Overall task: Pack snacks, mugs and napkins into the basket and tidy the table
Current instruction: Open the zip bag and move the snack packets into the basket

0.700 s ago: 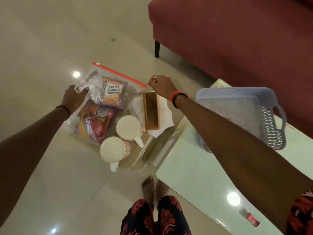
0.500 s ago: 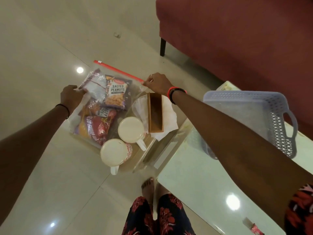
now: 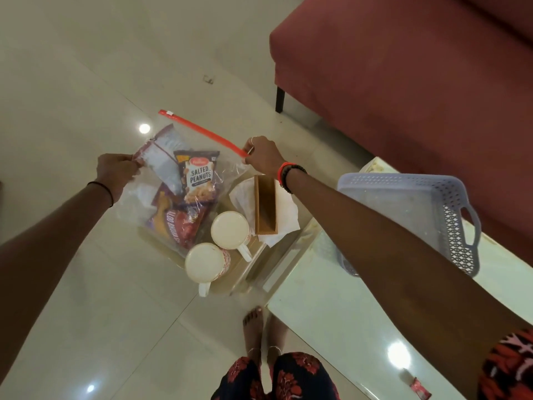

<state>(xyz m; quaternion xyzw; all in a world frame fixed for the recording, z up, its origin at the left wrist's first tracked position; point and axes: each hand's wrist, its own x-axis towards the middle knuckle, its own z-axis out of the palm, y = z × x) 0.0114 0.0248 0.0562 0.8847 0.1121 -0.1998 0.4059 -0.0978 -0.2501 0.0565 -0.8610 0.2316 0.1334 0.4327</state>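
Observation:
A clear zip bag with a red zip strip holds several snack packets, among them salted peanuts and a red packet. My left hand pinches the bag's left side by a purple-and-white packet. My right hand grips the right end of the red strip. Two white mugs stand beside the bag on a glass table. A wooden napkin holder with white napkins stands to their right. The grey-blue basket sits on the white table at right.
A red sofa stands behind the tables. The white tabletop carries a small red wrapper near its front edge. My bare feet stand on the pale tiled floor between the tables.
Both hands have lifted the bag's upper edge, so the bag stands more upright. The view has shifted slightly left and down.

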